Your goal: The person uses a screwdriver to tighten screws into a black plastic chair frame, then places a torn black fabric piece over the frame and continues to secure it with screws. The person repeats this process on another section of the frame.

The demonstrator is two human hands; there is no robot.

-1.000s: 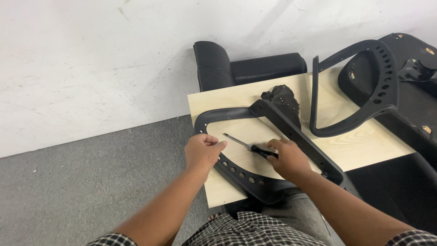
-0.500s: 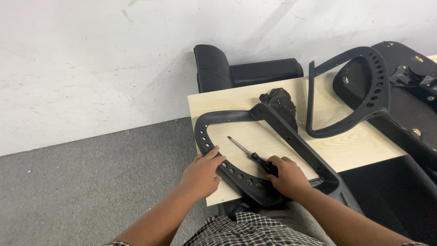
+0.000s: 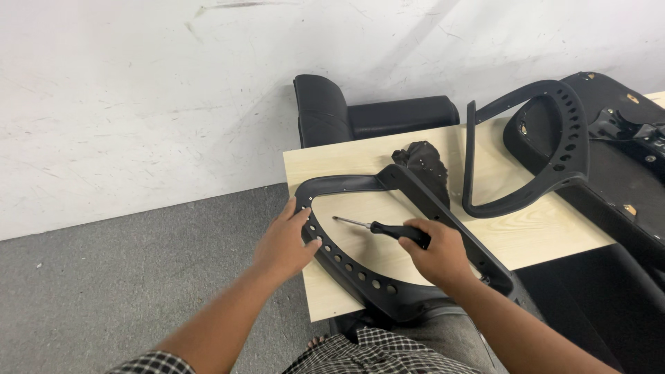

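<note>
A pale wood-grain surface point(image 3: 526, 235) sits low over a grey carpeted floor point(image 3: 104, 305), pushed close to a scuffed white wall point(image 3: 138, 104). Behind its far edge lie black padded cushions point(image 3: 367, 114). On the board lies a black plastic armrest frame point(image 3: 360, 266), a curved loop with a row of holes along its near side. A second armrest frame point(image 3: 554, 149) stands tilted further right, and beyond it a black chair seat base point(image 3: 623, 166) lies partly cut off by the right edge of the view.

The near end of the first frame hangs over the board's edge and is partly covered by the right wrist. A dark crumpled lump point(image 3: 419, 158) at the frame's far corner is hard to make out. Whatever supports the board is hidden.

The left hand point(image 3: 285, 242) rests loosely open on the frame's left curve, fingers spread over the perforated band and pressing it down. The right hand point(image 3: 440, 255) is closed around the black handle of a screwdriver point(image 3: 377, 226), whose thin metal shaft points left across the bare wood inside the loop, its tip not touching the frame.
</note>
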